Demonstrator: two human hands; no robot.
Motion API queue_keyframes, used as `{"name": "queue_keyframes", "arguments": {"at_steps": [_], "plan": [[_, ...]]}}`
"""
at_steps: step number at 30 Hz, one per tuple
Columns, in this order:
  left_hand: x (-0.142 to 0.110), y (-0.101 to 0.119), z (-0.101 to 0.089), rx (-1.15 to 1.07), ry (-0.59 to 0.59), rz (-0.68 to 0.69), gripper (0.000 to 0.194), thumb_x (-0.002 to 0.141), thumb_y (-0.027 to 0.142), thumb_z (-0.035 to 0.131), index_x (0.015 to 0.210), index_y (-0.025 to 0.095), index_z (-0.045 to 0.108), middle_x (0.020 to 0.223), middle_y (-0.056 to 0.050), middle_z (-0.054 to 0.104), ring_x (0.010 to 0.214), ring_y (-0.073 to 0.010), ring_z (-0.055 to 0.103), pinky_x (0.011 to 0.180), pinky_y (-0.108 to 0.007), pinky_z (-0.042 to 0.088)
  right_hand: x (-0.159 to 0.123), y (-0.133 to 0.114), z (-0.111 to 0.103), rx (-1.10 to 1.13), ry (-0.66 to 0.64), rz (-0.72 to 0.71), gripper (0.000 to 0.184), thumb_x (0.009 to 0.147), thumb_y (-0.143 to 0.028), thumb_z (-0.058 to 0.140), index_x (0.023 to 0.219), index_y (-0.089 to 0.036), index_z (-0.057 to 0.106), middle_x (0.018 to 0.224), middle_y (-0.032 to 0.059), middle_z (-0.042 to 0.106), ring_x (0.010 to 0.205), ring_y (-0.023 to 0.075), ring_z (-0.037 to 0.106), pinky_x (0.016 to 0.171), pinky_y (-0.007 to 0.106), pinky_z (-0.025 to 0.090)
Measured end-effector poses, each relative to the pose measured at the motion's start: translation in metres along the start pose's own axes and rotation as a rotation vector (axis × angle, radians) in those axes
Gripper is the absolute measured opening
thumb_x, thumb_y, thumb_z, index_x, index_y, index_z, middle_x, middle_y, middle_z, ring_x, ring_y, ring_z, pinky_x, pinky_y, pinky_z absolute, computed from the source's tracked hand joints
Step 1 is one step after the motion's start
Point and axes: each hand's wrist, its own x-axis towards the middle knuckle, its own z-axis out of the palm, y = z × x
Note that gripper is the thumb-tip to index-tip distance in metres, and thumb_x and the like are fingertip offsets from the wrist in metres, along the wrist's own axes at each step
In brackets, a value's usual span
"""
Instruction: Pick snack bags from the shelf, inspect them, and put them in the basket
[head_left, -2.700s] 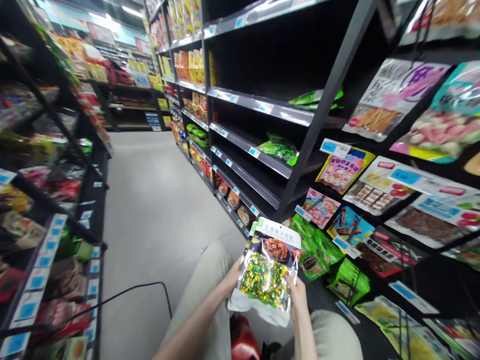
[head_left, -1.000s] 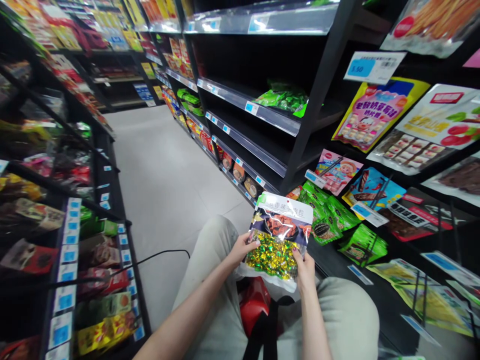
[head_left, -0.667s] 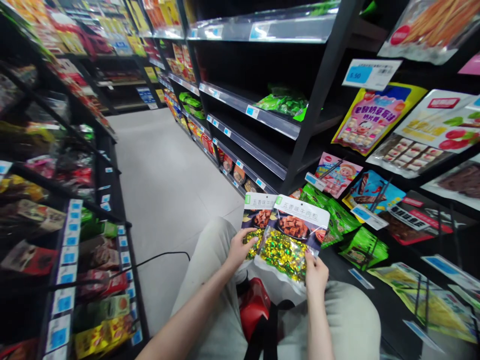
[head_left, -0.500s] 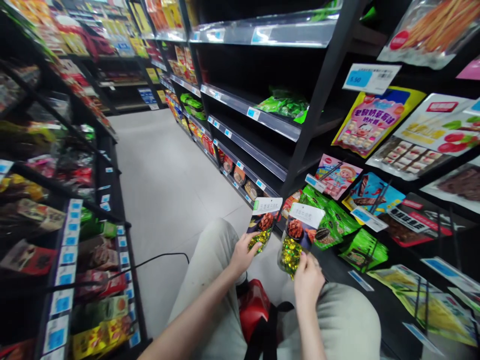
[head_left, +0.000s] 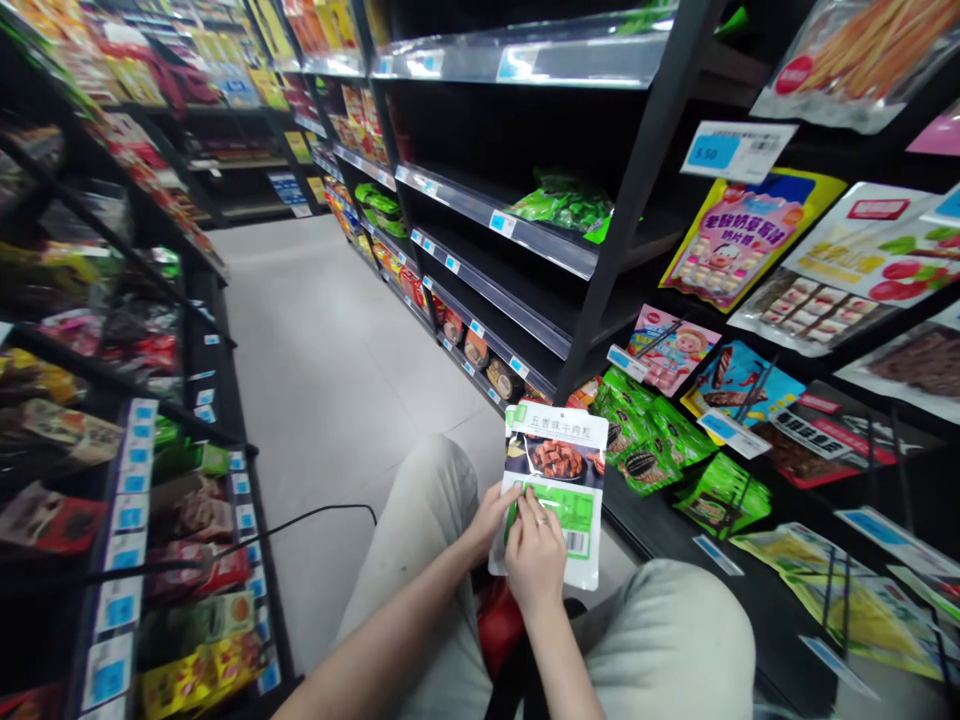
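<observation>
A white snack pouch (head_left: 583, 450) stands upright between my knees, facing me, with a picture of diced meat and a green panel with a barcode below it. Slivers at its upper and lower left edge look like a second pouch behind, mostly hidden. My left hand (head_left: 491, 520) grips the left edge, thumb on the front. Close beside it, my right hand (head_left: 536, 560) is on the pouch's lower face, back of the hand toward me, a ring on one finger. Its fingers are close together and pressed on the green panel; its thumb is hidden.
To my right, a rack (head_left: 630, 200) holds hanging snack bags and green packets (head_left: 637, 425). At the left, another shelf (head_left: 124, 560) with price tags is full of packets. A grey floor aisle (head_left: 300, 300) runs between them. Something red (head_left: 499, 625) lies between my legs.
The two pouches, held apart one in each hand before, have come together. My right hand has moved left, and a face with a green panel and barcode now shows.
</observation>
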Motion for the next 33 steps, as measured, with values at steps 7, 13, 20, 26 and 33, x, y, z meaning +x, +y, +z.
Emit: {"name": "queue_keyframes", "arguments": {"at_steps": [7,13,20,26,33], "plan": [[0.005,0.006,-0.011,-0.118,0.034,-0.068,0.042,0.066,0.046,0.062,0.087,0.01,0.061,0.08,-0.01,0.067,0.074,-0.0221,0.061,0.072,-0.034,0.046,0.014,0.071,-0.044,0.236,0.32,0.528,0.032,0.067,-0.038,0.059,0.089,-0.015,0.055,0.084,0.0085,0.057,0.075,0.0204,0.052,0.072,0.036,0.041],[0.003,0.007,-0.011,-0.116,0.015,-0.086,0.038,0.068,0.042,0.062,0.089,0.01,0.062,0.077,-0.009,0.067,0.074,-0.0218,0.062,0.07,-0.032,0.045,0.008,0.106,-0.042,0.972,0.074,0.742,0.031,0.058,-0.04,0.067,0.075,-0.015,0.058,0.063,0.0006,0.058,0.058,0.0144,0.052,0.056,0.026,0.041],[0.003,0.005,-0.012,-0.094,0.019,-0.091,0.042,0.067,0.043,0.062,0.094,0.01,0.062,0.077,-0.009,0.067,0.078,-0.0233,0.061,0.068,-0.03,0.046,0.008,0.093,-0.035,0.984,0.019,0.791,0.035,0.054,-0.036,0.071,0.079,-0.013,0.063,0.064,0.0034,0.064,0.058,0.0186,0.056,0.057,0.03,0.044],[0.003,0.006,-0.011,-0.089,0.021,-0.099,0.042,0.066,0.043,0.063,0.093,0.01,0.062,0.079,-0.009,0.068,0.083,-0.0249,0.06,0.067,-0.03,0.046,0.007,0.097,-0.026,0.898,0.099,0.787,0.041,0.054,-0.044,0.069,0.078,-0.012,0.064,0.061,0.004,0.064,0.054,0.0184,0.056,0.054,0.03,0.045],[0.003,0.006,-0.013,-0.1,0.014,-0.111,0.041,0.066,0.044,0.063,0.09,0.01,0.063,0.078,-0.009,0.068,0.081,-0.0248,0.061,0.069,-0.031,0.046,0.008,0.095,-0.033,0.908,0.121,0.769,0.039,0.059,-0.046,0.064,0.077,-0.011,0.063,0.06,0.0027,0.06,0.054,0.016,0.052,0.052,0.027,0.041]]}}
